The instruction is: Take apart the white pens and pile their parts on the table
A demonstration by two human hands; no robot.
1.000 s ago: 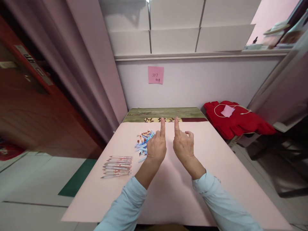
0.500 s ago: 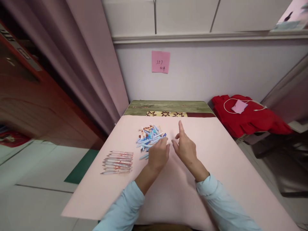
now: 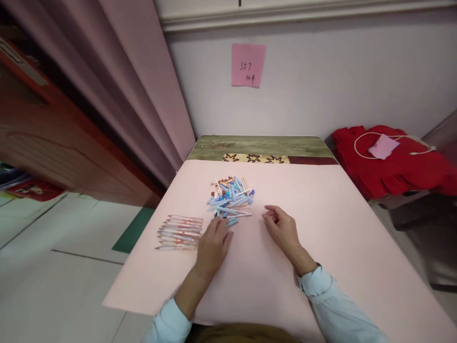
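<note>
A loose heap of mostly blue pens (image 3: 232, 197), with some brown and white ones among them, lies on the pink-covered table. At the heap's near edge is my left hand (image 3: 212, 243), thumb apart from the fingers. Its fingertips are by a teal pen (image 3: 232, 222), and I cannot tell whether they touch it. To the left of this hand lies a row of pale, red-patterned pens (image 3: 180, 232), side by side with tips pointing left; the hand hides some of their right ends. My right hand (image 3: 283, 231) is right of the heap, fingers loosely curled, thumb apart, holding nothing visible.
Pink covering (image 3: 250, 286) spreads over the table, with a green wood-patterned strip (image 3: 264, 143) showing at the back. A pink note (image 3: 248, 65) is on the wall. Red cloth (image 3: 403, 176) with a white cable stands to the right; a mauve curtain (image 3: 153, 85) hangs left.
My left hand has moved left and back from the heap, its thumb coming apart from the fingers. My right hand's pointing index finger has curled in. The view has tilted down.
</note>
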